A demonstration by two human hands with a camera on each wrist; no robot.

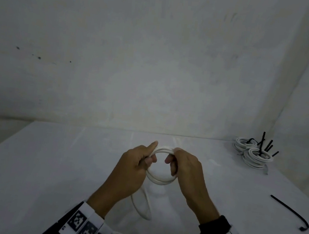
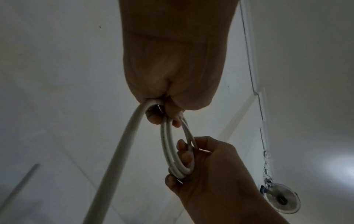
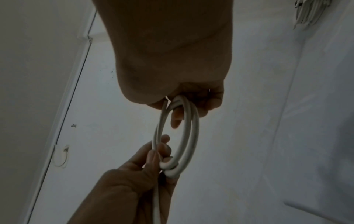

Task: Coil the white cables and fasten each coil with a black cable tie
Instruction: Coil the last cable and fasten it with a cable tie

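Head view: two hands [image 1: 161, 167] grip one white coil [image 1: 158, 181]; one loose tie [image 1: 291, 213].

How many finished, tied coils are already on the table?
2: one tied coil at the far right corner, a second tied coil touching it in front. More could be hidden beneath them.

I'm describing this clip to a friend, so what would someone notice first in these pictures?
First, the two hands mid-table: the left hand and right hand grip opposite sides of a white cable coil, its loose tail trailing toward the person. Next, the pile of tied coils at the table's far right corner, and a loose black cable tie lying near right.
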